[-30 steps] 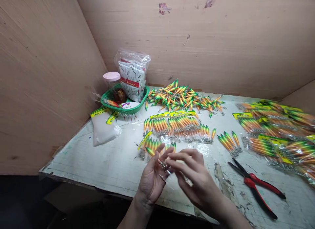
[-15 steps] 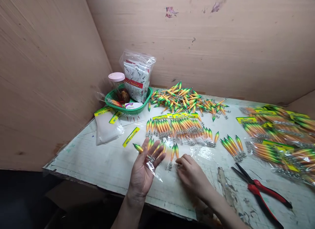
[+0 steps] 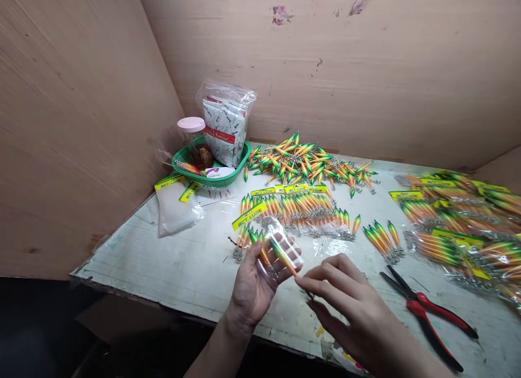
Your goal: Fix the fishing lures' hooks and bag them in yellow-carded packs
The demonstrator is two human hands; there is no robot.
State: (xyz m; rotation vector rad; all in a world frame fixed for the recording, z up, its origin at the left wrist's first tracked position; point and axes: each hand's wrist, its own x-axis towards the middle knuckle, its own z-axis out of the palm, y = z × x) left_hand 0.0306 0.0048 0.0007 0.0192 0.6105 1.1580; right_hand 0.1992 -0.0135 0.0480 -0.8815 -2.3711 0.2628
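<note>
My left hand [image 3: 256,288], palm up, holds a clear plastic bag [image 3: 293,253] with a yellow "BCT LURE" header [image 3: 249,216] between thumb and fingers. Inside the bag, near the thumb, lies a green-and-orange fishing lure [image 3: 262,253] with its hooks toward my palm. A second fishing lure [image 3: 285,258] slants over my left fingers, pinched at its hook end by my right hand [image 3: 344,296]. Whether its green tip is within the bag or on top of it, I cannot tell. Behind the left hand, a few lures lie partly hidden on the table.
Loose lures [image 3: 301,160] are heaped at the back. Packed lures [image 3: 307,210] lie before them, more packs [image 3: 459,231] at right. Red-handled pliers [image 3: 423,307] rest at front right. A green basket [image 3: 228,180] and a stack of empty bags [image 3: 177,210] are on the left.
My right hand has lifted a lure from the table and brought it to the bag. My left hand has moved right and turned the bag, with its header now farther up.
</note>
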